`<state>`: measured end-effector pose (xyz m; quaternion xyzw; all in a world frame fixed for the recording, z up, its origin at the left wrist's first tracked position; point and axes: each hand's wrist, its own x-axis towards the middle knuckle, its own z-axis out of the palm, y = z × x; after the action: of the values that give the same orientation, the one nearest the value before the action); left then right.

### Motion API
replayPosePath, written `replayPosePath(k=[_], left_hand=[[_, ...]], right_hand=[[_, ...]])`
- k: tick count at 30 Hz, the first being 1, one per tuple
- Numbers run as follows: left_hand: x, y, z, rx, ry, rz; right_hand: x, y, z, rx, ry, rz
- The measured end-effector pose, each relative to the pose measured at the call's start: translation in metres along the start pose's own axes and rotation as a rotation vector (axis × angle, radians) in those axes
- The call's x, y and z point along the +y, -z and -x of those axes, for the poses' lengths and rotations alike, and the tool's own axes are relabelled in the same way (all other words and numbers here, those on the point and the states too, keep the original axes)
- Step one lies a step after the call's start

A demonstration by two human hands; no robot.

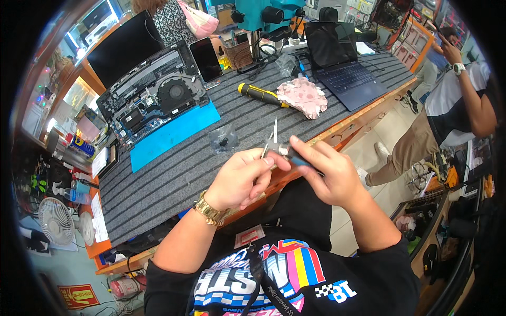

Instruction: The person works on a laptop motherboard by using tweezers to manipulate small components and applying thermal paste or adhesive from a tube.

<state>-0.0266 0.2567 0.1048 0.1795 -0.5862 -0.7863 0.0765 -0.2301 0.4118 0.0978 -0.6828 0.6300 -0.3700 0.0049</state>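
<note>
Above the bench's front edge, my left hand (245, 176) is closed with its thumb and fingers pinching a slim, pointed silver tool (275, 129) that resembles tweezers. Close beside it, my right hand (329, 171) grips a small tool with a dark blue handle (304, 162), whose metal end meets the left fingertips. Blur and fingers hide the exact contact. Just beyond lies a small clear plastic bag (224, 140) with a dark piece inside. An opened laptop base (158, 92), its fan and boards exposed, rests partly on a blue mat (174, 138).
A yellow-black screwdriver (258, 94) lies beside a pink cloth (303, 97) on the grey striped bench mat (174, 195). A dark blue laptop (342, 68) stands open at the right. Behind are a phone (205, 59) and a teal microscope (263, 13). A person (448, 110) stands on the right.
</note>
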Motion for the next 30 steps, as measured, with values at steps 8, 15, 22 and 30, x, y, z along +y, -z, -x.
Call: replayPosePath(k=[8,15,22,30], left_hand=[[-0.003,0.007,0.000,-0.068,0.015,0.090],[-0.001,0.011,0.002,-0.115,0.017,0.208],[0.000,0.012,0.002,-0.085,-0.016,0.085],[-0.011,0.029,-0.004,0.171,-0.118,-0.018]], right_hand=[[-0.005,0.008,-0.005,0.020,-0.033,-0.019],[-0.004,0.011,-0.008,-0.005,-0.048,-0.030],[-0.010,0.015,-0.009,-0.060,-0.044,-0.012],[0.009,0.017,-0.017,0.006,-0.050,0.152]])
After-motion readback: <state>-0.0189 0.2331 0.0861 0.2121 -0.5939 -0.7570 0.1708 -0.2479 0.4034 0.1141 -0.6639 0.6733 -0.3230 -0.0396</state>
